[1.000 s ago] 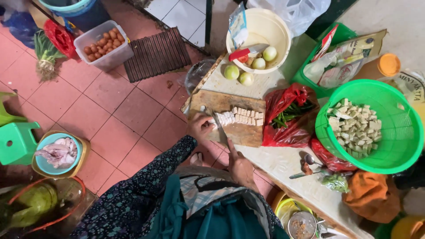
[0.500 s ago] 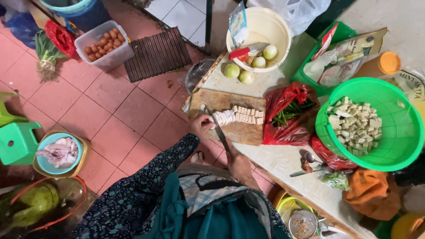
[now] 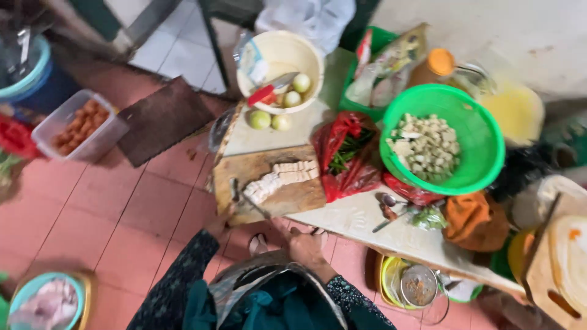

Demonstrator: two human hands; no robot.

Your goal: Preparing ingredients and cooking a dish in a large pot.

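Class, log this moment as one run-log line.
left hand: at board edge | right hand: at table edge | knife: on board, beside slices

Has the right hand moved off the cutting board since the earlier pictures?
Yes. The right hand has come back toward the body: it was by the cutting board, and now grips the table edge below it.

Clear food packets (image 3: 391,67) in green basket (image 3: 367,104)
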